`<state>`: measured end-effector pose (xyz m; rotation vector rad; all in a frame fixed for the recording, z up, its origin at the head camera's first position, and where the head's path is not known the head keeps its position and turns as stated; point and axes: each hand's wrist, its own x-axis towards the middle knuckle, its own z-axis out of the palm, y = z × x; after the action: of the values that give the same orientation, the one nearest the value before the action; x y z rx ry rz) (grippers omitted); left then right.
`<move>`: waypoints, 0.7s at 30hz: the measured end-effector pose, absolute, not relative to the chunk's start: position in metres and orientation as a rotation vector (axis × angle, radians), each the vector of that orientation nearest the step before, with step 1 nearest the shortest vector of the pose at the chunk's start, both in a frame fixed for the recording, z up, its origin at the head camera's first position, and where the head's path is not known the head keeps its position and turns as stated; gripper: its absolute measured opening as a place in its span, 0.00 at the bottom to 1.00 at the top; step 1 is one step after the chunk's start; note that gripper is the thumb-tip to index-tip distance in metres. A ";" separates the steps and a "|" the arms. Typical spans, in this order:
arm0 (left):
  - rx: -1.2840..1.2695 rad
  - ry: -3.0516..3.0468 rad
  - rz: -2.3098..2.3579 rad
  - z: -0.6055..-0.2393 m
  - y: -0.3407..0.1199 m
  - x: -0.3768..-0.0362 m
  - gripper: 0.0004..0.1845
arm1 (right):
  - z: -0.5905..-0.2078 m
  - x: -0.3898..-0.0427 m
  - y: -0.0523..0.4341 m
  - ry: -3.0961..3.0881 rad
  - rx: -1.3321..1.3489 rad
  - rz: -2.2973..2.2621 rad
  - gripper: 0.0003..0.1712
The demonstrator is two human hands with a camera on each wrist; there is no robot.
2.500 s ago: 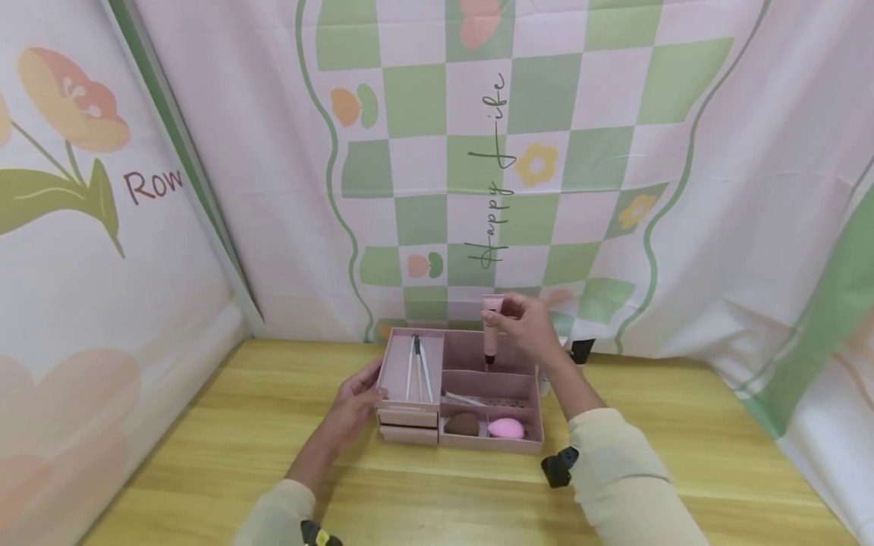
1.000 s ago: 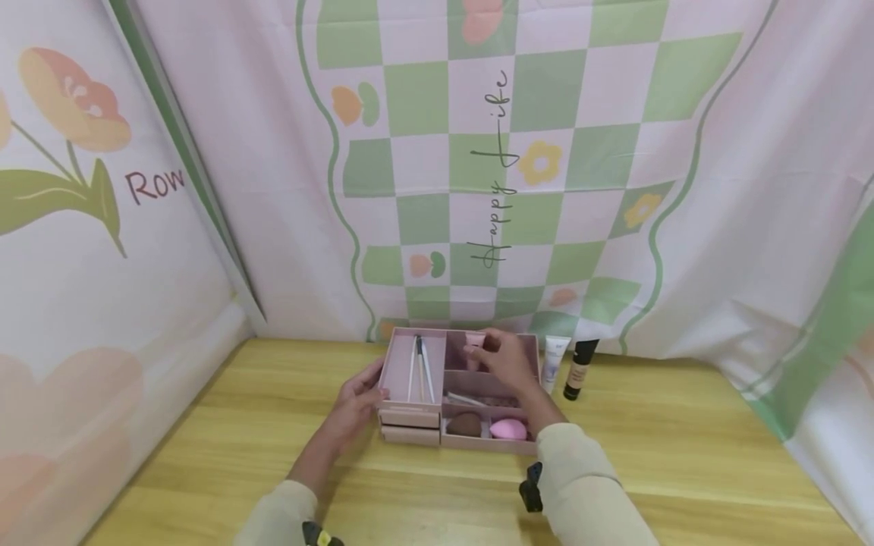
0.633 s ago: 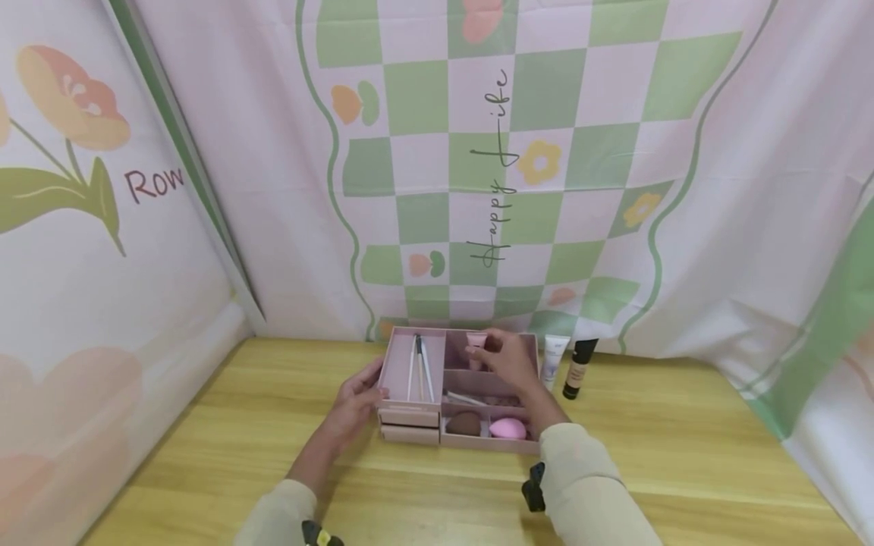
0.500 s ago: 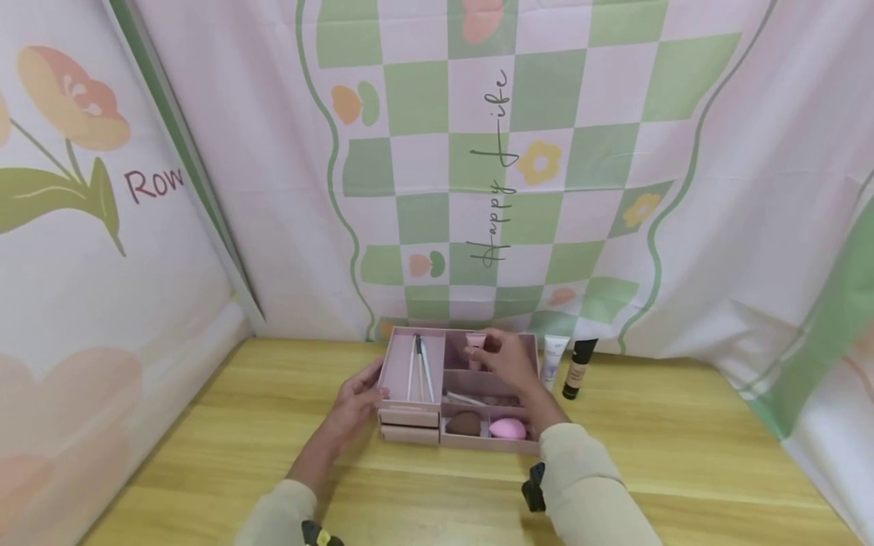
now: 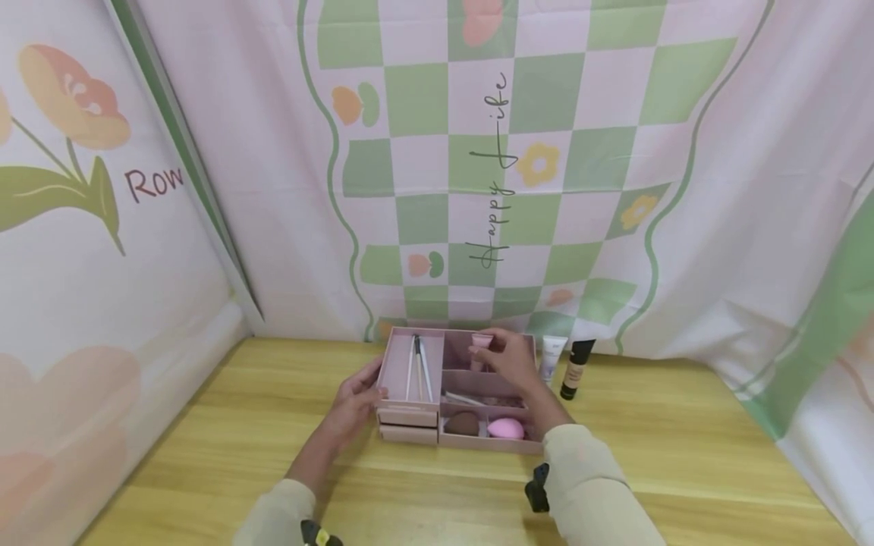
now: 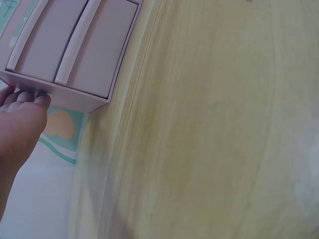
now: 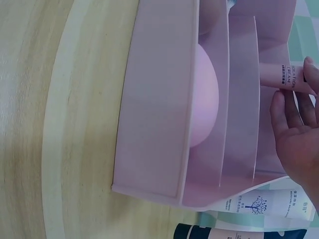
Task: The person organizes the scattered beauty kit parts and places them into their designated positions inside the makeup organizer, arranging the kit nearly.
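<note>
My right hand (image 5: 508, 356) pinches a pink cream tube (image 7: 279, 74) near its flat crimped end, thumb on one side and fingers on the other. The tube stands upright in the back compartment of a pink desk organizer (image 5: 488, 444), its lower end hidden behind a divider. My left hand (image 5: 355, 402) rests against the organizer's left side; in the left wrist view its fingertips meet the side wall beside two drawers (image 6: 97, 55). Ahead of the right forearm, a pink makeup sponge (image 5: 507, 428) and a brown makeup sponge (image 5: 462, 424) sit in the front compartments.
Thin makeup brushes (image 5: 419, 368) lie on the organizer's left top. Right of it stand a white tube (image 5: 551, 356) and a black-and-beige tube (image 5: 576, 370). Behind the wooden table (image 5: 437, 493) hangs a patterned curtain (image 5: 478, 167).
Over these frames my right hand has lowered the pink cream tube from above the organizer into its back compartment; since then it has barely shifted. The left hand has stayed put.
</note>
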<state>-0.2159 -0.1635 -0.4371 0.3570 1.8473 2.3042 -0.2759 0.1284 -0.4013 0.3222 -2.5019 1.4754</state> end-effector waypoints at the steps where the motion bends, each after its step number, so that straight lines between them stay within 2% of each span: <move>1: 0.359 1.848 2.304 -0.437 -0.164 -0.216 0.41 | -0.401 -0.276 0.129 -2.499 0.319 1.475 0.19; 9: 0.371 1.851 2.299 -0.436 -0.164 -0.216 0.41 | -0.392 -0.274 0.131 -2.444 0.345 1.523 0.17; 21: 0.371 1.845 2.293 -0.438 -0.165 -0.217 0.42 | -0.382 -0.260 0.152 -2.409 0.462 1.487 0.19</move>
<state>-0.2171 -0.1647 -0.4384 0.3705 1.8454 2.2930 -0.2599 0.1523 -0.3823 0.4623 -2.4093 1.4873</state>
